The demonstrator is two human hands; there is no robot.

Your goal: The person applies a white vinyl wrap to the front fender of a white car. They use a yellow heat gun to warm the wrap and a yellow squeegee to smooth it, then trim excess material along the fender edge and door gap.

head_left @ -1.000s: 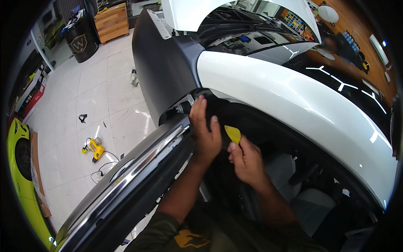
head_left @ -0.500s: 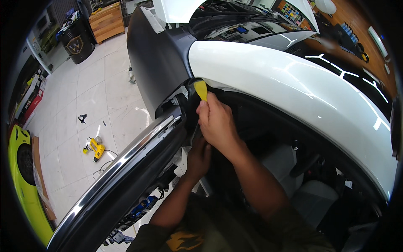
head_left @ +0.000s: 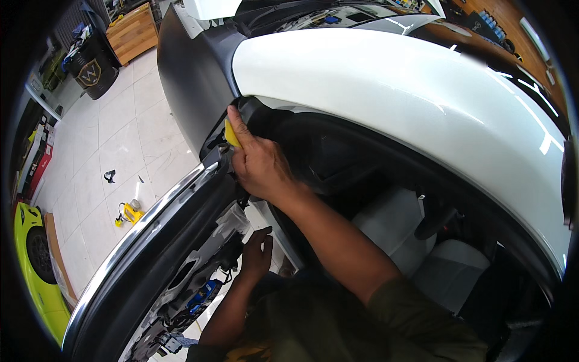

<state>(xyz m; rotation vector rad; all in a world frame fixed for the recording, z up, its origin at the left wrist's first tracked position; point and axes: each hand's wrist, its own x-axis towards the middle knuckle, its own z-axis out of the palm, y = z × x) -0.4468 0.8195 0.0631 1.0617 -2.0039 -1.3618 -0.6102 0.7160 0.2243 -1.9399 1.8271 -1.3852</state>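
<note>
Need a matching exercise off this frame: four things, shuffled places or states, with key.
Things:
1. yellow scraper
2. left hand
3. green car
4. black drum

Places or states:
A. upper left of the picture, beside a wooden box
B. near the inner side of the open door, no tool seen in it
C. held in the right hand
D. lower left of the picture, only partly in view

Pairs: 1-C, 2-B, 3-D, 4-A
</note>
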